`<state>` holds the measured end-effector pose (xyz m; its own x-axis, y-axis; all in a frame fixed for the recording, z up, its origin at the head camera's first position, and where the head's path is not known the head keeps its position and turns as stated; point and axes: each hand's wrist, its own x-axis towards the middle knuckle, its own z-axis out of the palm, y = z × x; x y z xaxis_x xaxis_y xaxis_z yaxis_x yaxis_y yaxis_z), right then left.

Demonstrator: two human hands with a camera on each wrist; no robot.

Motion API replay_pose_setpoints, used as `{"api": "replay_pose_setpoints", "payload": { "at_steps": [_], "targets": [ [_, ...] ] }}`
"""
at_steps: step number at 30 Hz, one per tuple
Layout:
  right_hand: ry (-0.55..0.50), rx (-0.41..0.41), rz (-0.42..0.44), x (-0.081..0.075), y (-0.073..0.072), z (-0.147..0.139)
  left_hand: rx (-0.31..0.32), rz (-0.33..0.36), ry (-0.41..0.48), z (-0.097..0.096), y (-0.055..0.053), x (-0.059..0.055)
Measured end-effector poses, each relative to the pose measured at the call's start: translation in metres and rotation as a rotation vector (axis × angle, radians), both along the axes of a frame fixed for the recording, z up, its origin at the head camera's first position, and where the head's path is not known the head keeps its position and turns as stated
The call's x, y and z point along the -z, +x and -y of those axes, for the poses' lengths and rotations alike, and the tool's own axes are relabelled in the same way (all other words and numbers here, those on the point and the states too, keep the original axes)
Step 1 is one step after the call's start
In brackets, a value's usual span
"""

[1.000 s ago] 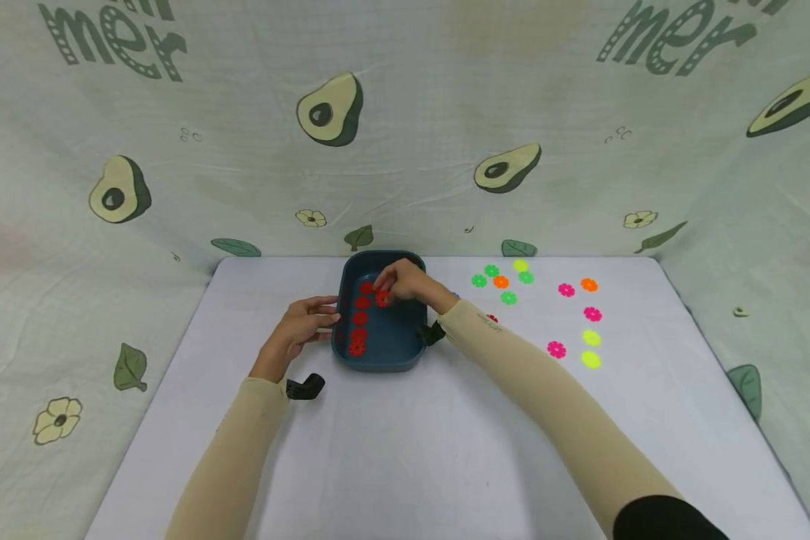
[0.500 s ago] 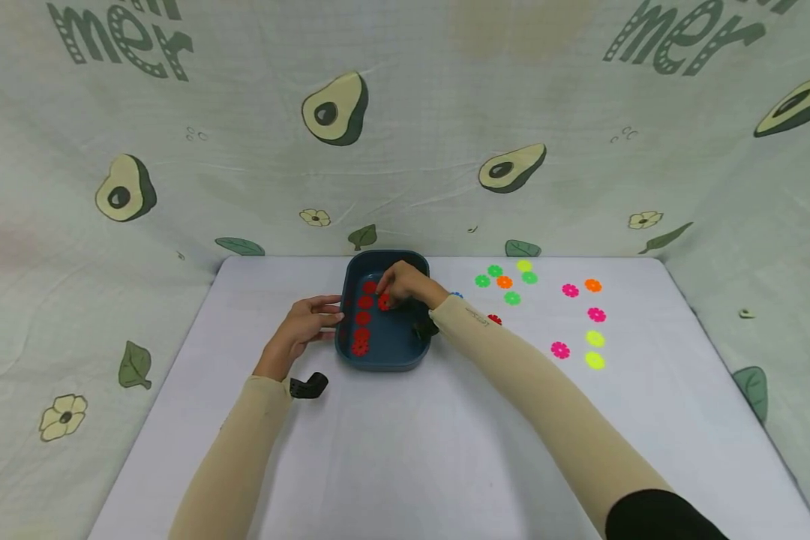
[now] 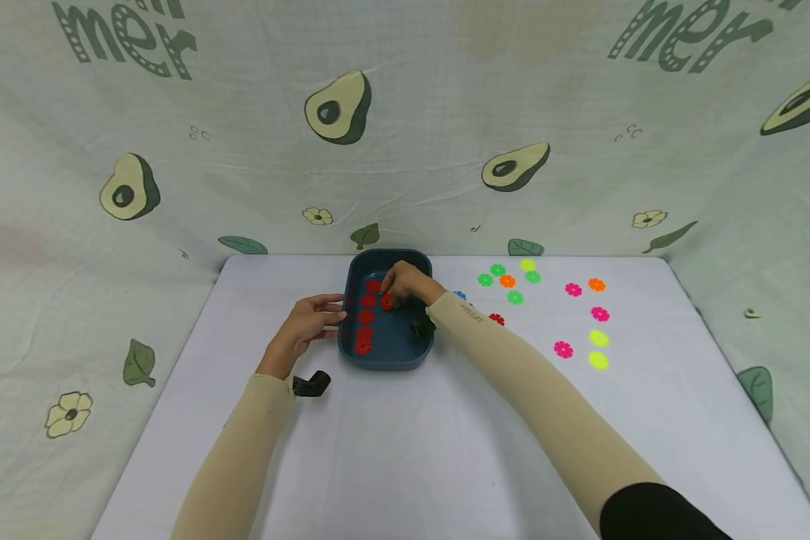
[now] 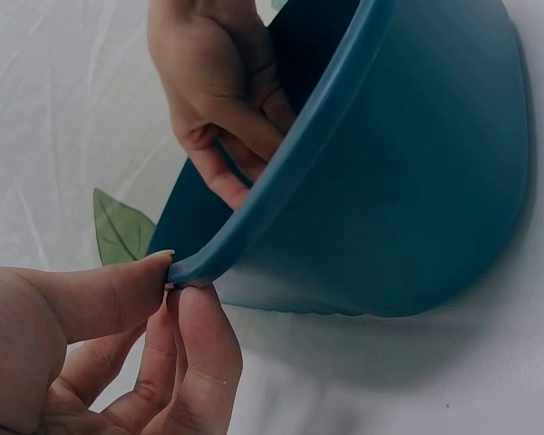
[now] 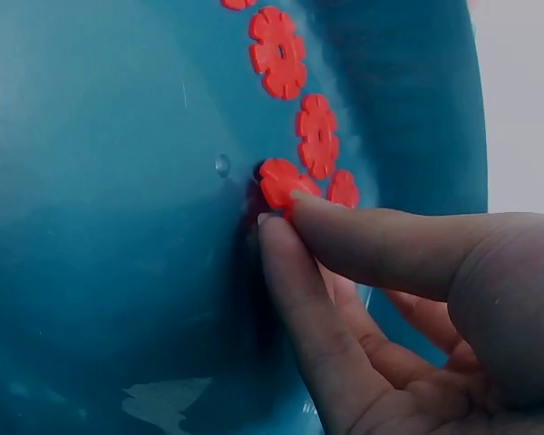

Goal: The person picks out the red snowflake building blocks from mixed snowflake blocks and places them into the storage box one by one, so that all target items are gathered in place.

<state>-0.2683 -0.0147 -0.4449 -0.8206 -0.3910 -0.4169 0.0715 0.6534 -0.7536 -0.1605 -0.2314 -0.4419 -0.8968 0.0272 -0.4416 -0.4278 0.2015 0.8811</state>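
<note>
A deep blue plastic tray (image 3: 398,343) stands on the white table. My left hand (image 3: 300,330) pinches its left rim between thumb and index finger, as the left wrist view shows. Inside the tray, my right hand (image 3: 412,285) pinches a red flower-shaped disc (image 5: 279,181) between thumb and index finger, close over the tray floor. That disc tilts beside a column of similar red discs (image 3: 366,317) lying along the tray's left side. In the right wrist view, the pinching fingertips cover part of the held disc.
Right of the tray lie several green discs (image 3: 515,298), an orange disc (image 3: 508,281) and a yellow disc (image 3: 528,265). Farther right are pink discs (image 3: 563,349) and yellow discs (image 3: 598,361). A red disc (image 3: 496,319) lies by the right sleeve. A patterned cloth (image 3: 418,135) hangs behind the table.
My right wrist has moved slightly left over the tray, with the red disc still pinched. The left hand stays at the rim. The head view has shifted a little.
</note>
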Motion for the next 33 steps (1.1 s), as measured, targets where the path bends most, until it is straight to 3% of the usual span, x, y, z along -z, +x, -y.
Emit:
{"api": "replay_pose_setpoints", "payload": {
  "at_steps": [9, 23, 33],
  "targets": [
    [0.065, 0.018, -0.04, -0.003, 0.006, -0.002, 0.0, -0.003, -0.003, -0.006, -0.001, 0.0],
    [0.105, -0.081, -0.18, -0.019, 0.012, -0.017, 0.012, -0.006, -0.001, -0.006, 0.001, -0.001],
    [-0.073, -0.165, -0.188, -0.046, 0.029, -0.054, 0.016, -0.016, 0.0, 0.0, 0.003, -0.001]
  ]
}}
